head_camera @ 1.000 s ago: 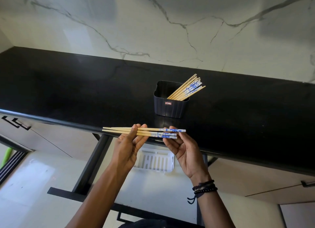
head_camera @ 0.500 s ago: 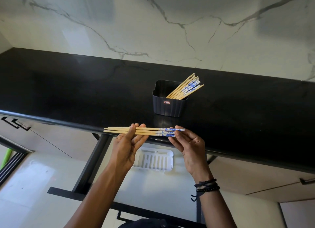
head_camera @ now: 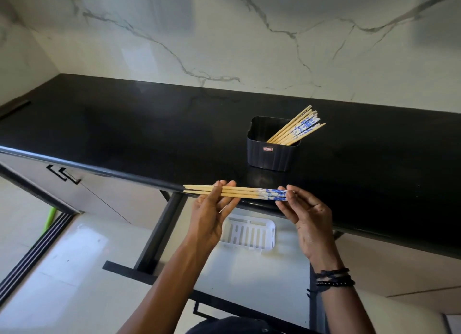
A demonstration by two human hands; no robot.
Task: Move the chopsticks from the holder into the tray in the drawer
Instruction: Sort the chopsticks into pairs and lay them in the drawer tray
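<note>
A small bundle of wooden chopsticks (head_camera: 245,193) with blue-and-white ends lies level over the counter's front edge. My left hand (head_camera: 212,214) grips its plain half and my right hand (head_camera: 305,212) pinches its patterned end. Behind, a black ribbed holder (head_camera: 270,156) stands on the counter with several more chopsticks (head_camera: 296,129) leaning out to the right. Below my hands, the white slotted tray (head_camera: 269,231) sits at the back of the open drawer (head_camera: 249,278), partly hidden by my left wrist.
The black counter (head_camera: 124,131) runs left to right under a white marble wall (head_camera: 224,39). The drawer's black frame (head_camera: 159,231) juts toward me. Closed cabinet fronts with black handles (head_camera: 63,175) flank it on the left.
The view has shifted slightly. My right hand has slid toward the patterned tips, squaring the bundle, which stays level over the counter edge; the left hand keeps its grip.
</note>
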